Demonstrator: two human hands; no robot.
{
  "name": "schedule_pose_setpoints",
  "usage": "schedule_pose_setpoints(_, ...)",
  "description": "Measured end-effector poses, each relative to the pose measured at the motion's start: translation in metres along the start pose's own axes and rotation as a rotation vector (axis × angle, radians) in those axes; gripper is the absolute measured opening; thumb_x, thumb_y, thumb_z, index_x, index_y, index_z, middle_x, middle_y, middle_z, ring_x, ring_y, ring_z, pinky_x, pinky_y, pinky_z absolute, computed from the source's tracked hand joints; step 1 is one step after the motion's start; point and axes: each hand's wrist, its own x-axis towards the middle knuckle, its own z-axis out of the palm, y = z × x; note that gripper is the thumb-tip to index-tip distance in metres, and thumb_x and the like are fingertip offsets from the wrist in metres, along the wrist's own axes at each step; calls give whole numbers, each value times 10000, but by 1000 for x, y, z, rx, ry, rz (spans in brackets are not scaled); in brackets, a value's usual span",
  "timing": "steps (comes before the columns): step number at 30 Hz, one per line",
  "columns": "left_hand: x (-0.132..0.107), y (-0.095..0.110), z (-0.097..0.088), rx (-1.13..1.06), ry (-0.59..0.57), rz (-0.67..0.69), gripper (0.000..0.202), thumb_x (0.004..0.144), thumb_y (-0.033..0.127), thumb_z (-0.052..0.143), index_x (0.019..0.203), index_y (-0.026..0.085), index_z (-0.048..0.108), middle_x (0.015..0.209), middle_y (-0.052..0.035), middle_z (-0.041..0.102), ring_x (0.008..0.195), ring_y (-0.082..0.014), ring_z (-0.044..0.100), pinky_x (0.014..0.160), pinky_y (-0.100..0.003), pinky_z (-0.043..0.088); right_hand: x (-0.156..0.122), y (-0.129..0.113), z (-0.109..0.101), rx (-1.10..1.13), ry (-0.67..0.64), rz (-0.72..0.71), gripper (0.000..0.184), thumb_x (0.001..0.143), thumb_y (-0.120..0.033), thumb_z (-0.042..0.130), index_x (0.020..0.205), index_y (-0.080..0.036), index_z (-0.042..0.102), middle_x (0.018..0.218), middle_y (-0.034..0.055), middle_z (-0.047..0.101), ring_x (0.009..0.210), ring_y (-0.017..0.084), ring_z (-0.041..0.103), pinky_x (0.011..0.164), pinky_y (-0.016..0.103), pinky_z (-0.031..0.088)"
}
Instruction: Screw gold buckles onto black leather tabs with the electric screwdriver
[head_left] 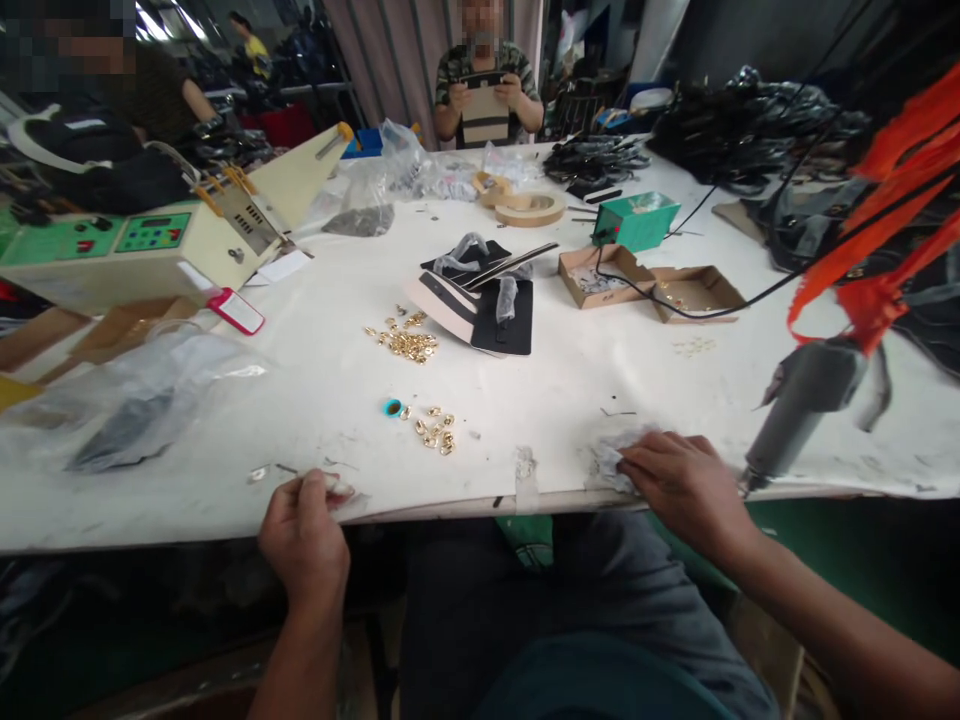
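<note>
Just at the white table's [555, 400] front edge, whitish crumpled film [611, 462] lies at the right hand's [686, 490] fingertips – whether pinched, I cannot tell. Near that edge, the left hand's [306, 525] thumb and fingers press together. Open tabletop stretches between them toward gold fittings [410, 346]; the machine panel's [154, 232] markings are too small to read.

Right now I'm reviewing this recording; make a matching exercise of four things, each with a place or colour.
1. right hand
2. small cup
3. power tool
4. large tape roll

a. grey, beneath orange strips
b. tan
c. fingers at a crumpled whitish scrap
d. blue, next to gold pieces

Pairs: 1-c, 2-d, 3-a, 4-b
</note>
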Motion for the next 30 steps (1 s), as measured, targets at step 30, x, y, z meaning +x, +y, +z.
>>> schedule_pose_setpoints(30,2,-14,-18,48,-78,28,274,880,460,692,840,190,680,656,29,675,639,-173,645,668,-279,522,31,-84,32,101,-22,-137,232,1068,-291,569,938,-259,759,850,45,672,876,239,625,777,371,382)
